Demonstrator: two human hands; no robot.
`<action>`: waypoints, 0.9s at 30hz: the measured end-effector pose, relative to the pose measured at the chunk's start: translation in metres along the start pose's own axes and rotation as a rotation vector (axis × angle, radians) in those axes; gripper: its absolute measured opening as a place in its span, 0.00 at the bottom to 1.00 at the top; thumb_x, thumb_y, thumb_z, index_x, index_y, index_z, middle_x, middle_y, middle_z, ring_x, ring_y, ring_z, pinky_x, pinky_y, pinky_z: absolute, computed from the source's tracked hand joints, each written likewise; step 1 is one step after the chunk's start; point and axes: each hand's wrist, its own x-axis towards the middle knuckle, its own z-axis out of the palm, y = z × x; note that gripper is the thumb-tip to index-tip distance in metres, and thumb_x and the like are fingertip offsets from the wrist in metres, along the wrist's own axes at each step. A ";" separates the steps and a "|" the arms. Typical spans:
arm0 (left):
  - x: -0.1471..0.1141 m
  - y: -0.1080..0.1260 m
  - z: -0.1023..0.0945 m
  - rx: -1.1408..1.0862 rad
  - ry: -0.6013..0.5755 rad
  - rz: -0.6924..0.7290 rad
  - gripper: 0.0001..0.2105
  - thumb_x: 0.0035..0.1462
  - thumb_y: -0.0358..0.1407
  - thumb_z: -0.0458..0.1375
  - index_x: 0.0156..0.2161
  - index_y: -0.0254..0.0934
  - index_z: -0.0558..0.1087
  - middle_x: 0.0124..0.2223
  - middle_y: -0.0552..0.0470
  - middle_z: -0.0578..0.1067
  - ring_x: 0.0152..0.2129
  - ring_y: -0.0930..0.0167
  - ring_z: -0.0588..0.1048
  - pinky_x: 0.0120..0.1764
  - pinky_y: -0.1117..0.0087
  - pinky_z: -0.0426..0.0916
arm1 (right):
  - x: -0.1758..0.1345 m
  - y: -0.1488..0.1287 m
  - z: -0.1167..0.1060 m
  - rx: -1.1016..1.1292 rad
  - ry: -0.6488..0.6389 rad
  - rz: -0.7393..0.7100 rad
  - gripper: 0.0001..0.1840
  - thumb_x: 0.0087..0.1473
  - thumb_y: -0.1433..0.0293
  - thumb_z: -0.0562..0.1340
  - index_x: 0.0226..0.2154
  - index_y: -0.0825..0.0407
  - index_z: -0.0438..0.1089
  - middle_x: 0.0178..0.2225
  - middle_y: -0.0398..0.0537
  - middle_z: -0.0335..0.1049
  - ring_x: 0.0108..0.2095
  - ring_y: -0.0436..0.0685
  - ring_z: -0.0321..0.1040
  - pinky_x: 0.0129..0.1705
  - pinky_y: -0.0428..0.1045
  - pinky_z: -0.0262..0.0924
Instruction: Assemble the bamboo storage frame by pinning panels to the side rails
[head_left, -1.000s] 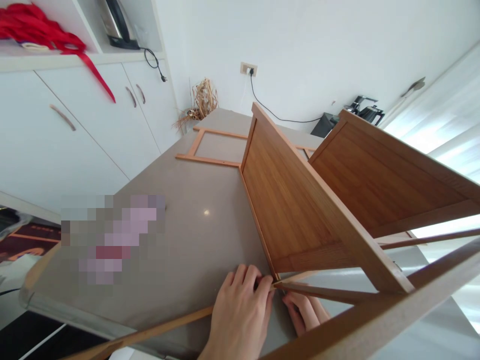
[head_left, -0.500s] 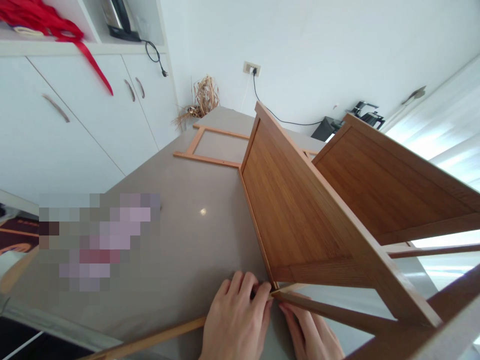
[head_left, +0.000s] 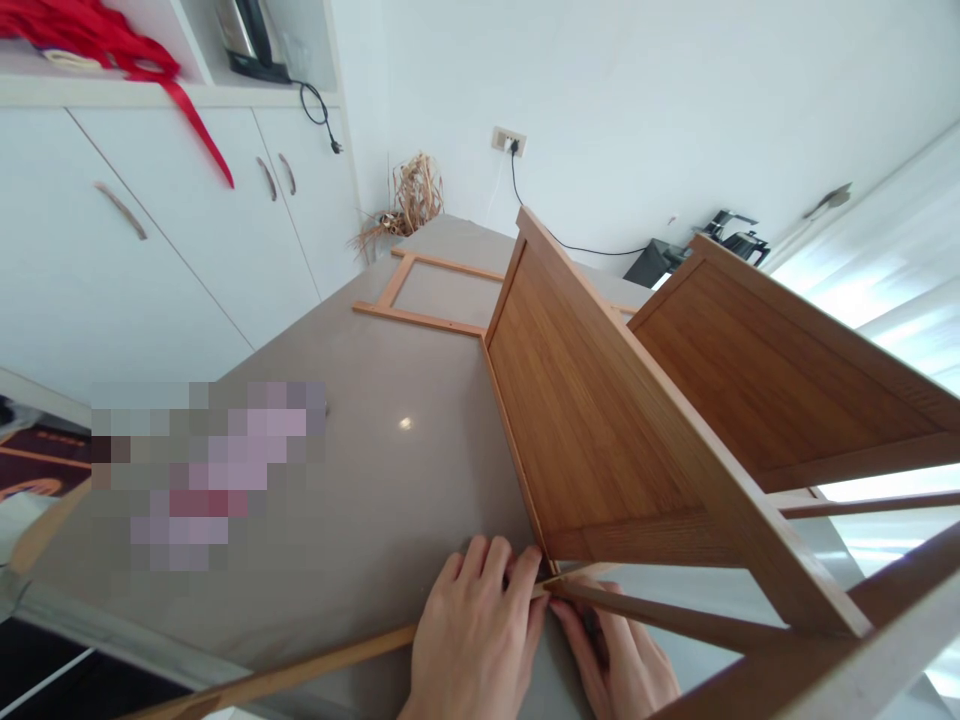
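My left hand [head_left: 476,625] is closed over a thin wooden strip [head_left: 322,664] that runs from the lower left edge to the corner of a wooden frame. The strip's light end shows between my thumb and that corner. My right hand [head_left: 626,655] is beside it, under a slanting wooden rail [head_left: 675,615], with thumb and fingers drawn together near the joint. What those fingers pinch is hidden. Above both hands stands a brown wooden panel [head_left: 592,420] in a lighter frame. A second framed panel [head_left: 795,380] stands to its right.
The grey table [head_left: 405,480] carries a flat wooden frame [head_left: 420,320] at the back. A pixelated patch [head_left: 232,470] covers something at left. White cabinets [head_left: 187,220], a kettle [head_left: 251,40], dried leaves [head_left: 416,195] and a wall socket [head_left: 510,141] lie beyond.
The view has shifted slightly. Both hands stay at the frame's corner, and my right thumb and fingers have moved slightly under the rail.
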 end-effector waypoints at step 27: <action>0.030 0.003 -0.034 -0.065 -0.213 0.007 0.14 0.56 0.35 0.62 0.47 0.40 0.66 0.48 0.49 0.75 0.44 0.63 0.78 0.39 0.66 0.70 | 0.017 -0.004 -0.031 0.280 -0.125 -0.025 0.07 0.66 0.68 0.54 0.46 0.48 0.62 0.33 0.42 0.68 0.31 0.51 0.69 0.35 0.47 0.66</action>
